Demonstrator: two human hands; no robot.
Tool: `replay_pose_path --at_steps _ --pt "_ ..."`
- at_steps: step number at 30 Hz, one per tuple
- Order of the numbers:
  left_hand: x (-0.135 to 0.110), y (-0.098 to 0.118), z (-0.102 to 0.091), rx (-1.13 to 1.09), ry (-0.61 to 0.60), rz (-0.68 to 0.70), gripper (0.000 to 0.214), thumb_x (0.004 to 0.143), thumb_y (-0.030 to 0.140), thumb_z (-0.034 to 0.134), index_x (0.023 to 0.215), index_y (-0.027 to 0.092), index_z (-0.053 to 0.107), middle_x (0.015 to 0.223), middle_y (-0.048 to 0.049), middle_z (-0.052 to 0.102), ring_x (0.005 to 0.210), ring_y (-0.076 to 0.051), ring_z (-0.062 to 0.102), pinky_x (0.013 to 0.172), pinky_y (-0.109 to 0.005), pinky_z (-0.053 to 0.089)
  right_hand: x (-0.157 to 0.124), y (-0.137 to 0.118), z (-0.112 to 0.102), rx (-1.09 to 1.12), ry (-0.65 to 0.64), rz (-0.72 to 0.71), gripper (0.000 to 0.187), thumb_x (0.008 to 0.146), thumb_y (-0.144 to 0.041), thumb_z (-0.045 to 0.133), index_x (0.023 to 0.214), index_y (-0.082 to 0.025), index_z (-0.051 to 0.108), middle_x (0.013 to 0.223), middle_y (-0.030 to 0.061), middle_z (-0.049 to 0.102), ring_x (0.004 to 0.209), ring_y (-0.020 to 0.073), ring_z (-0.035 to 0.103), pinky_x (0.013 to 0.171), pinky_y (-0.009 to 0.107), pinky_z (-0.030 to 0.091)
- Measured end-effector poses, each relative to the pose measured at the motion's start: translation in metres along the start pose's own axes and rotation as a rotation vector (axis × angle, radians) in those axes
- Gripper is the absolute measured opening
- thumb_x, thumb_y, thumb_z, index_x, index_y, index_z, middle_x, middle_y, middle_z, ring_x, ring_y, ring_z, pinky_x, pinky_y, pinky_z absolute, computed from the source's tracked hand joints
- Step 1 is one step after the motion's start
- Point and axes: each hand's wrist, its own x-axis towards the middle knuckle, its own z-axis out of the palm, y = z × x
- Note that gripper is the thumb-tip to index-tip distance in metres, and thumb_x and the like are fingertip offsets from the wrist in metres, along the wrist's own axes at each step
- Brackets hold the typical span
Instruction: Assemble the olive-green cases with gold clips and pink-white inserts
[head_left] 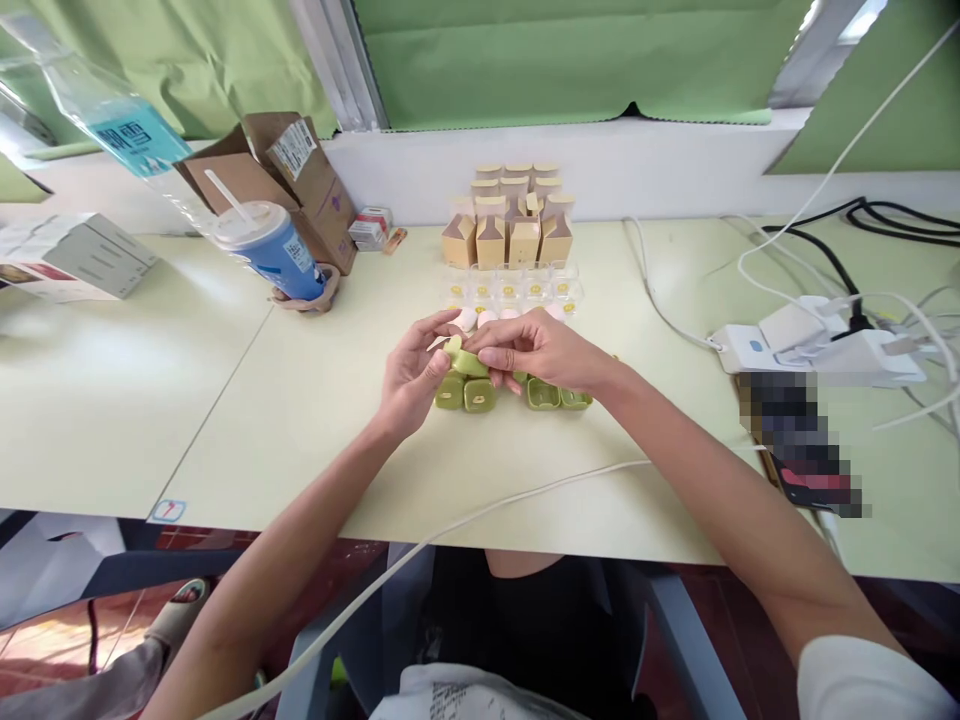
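Observation:
My left hand (411, 372) and my right hand (534, 348) meet over the middle of the pale table (300, 400), both pinching one small green case (465, 360) with its lid partly raised. Just under them several more green cases (480, 394) lie on the table, two of them open (556, 396) at the right. Behind the hands sit pink round pieces (475, 318), a row of clear plastic trays with yellow dots (510, 288), and a stack of small tan boxes (508, 236).
A blue lidded cup with a straw (271, 248) stands at the left beside a brown carton (298, 178). A white box (75, 256) lies far left. Chargers and a power strip (817, 345) with cables sit at the right. A white cable (480, 510) crosses the front edge.

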Motion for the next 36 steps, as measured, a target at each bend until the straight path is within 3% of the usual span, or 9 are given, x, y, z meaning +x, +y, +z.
replay_pose_path --at_steps 4,9,12,16,22,28,32,36 --pt "-0.001 0.005 0.001 -0.126 -0.069 -0.083 0.057 0.089 0.052 0.098 0.13 0.026 0.068 0.117 -0.0071 0.078 0.093 -0.018 0.077 0.08 -0.027 0.064 -0.003 -0.003 -0.005 -0.085 -0.026 -0.03 0.02 0.107 -0.036 0.076 0.11 -0.019 0.086 0.112 0.0055 0.075 0.074 0.0104 0.073 0.064 0.025 0.065" --pt "0.0 0.009 -0.002 -0.194 -0.067 -0.14 0.063 0.086 0.043 0.102 0.136 0.025 0.068 0.119 -0.0088 0.084 0.099 -0.021 0.083 0.076 -0.026 0.065 -0.006 -0.011 -0.003 -0.187 -0.036 -0.052 0.023 0.107 -0.021 0.067 0.115 -0.021 0.088 0.124 0.0071 0.078 0.08 0.0119 0.076 0.069 0.027 0.066" --pt "0.001 0.011 -0.003 -0.206 -0.045 -0.176 0.067 0.083 0.042 0.103 0.139 0.024 0.07 0.12 -0.0096 0.087 0.098 -0.022 0.086 0.082 -0.029 0.069 -0.007 -0.014 0.004 -0.385 0.044 -0.147 0.024 0.106 -0.015 0.067 0.111 -0.022 0.089 0.12 0.0069 0.082 0.083 0.015 0.076 0.072 0.03 0.064" --pt "0.0 0.013 -0.005 -0.219 -0.053 -0.204 0.069 0.085 0.044 0.102 0.144 0.025 0.07 0.124 -0.0108 0.088 0.098 -0.023 0.087 0.081 -0.03 0.07 -0.007 -0.015 0.013 -0.7 0.086 -0.32 0.027 0.112 -0.016 0.063 0.107 -0.021 0.089 0.115 0.0103 0.084 0.111 0.025 0.078 0.093 0.039 0.061" --pt "-0.001 0.014 -0.007 -0.195 -0.076 -0.222 0.077 0.085 0.049 0.102 0.15 0.029 0.065 0.126 -0.0113 0.088 0.108 -0.029 0.088 0.087 -0.037 0.072 -0.009 -0.016 0.022 -0.991 0.083 -0.293 0.034 0.113 -0.009 0.055 0.113 -0.022 0.087 0.125 0.0081 0.085 0.095 0.0204 0.075 0.073 0.035 0.049" --pt "-0.001 0.012 -0.006 -0.227 -0.061 -0.225 0.078 0.086 0.05 0.101 0.15 0.028 0.064 0.123 -0.0101 0.088 0.104 -0.026 0.088 0.085 -0.033 0.069 -0.009 -0.016 0.033 -1.121 0.102 -0.292 0.042 0.112 -0.004 0.047 0.13 -0.02 0.082 0.133 0.0119 0.083 0.103 0.0227 0.076 0.08 0.036 0.053" --pt "-0.002 0.011 -0.004 -0.252 -0.054 -0.234 0.076 0.087 0.047 0.101 0.15 0.027 0.064 0.122 -0.0095 0.088 0.096 -0.021 0.086 0.081 -0.028 0.067 -0.01 -0.016 0.034 -1.103 0.134 -0.3 0.034 0.11 -0.009 0.054 0.121 -0.021 0.083 0.129 0.0127 0.081 0.101 0.0234 0.074 0.081 0.036 0.055" --pt "-0.002 0.01 -0.004 -0.249 -0.062 -0.244 0.077 0.087 0.047 0.101 0.151 0.027 0.062 0.123 -0.0098 0.087 0.1 -0.022 0.087 0.085 -0.03 0.068 -0.009 -0.015 0.032 -1.083 0.142 -0.289 0.03 0.108 -0.009 0.058 0.112 -0.022 0.084 0.119 0.0111 0.081 0.096 0.023 0.072 0.08 0.036 0.055"
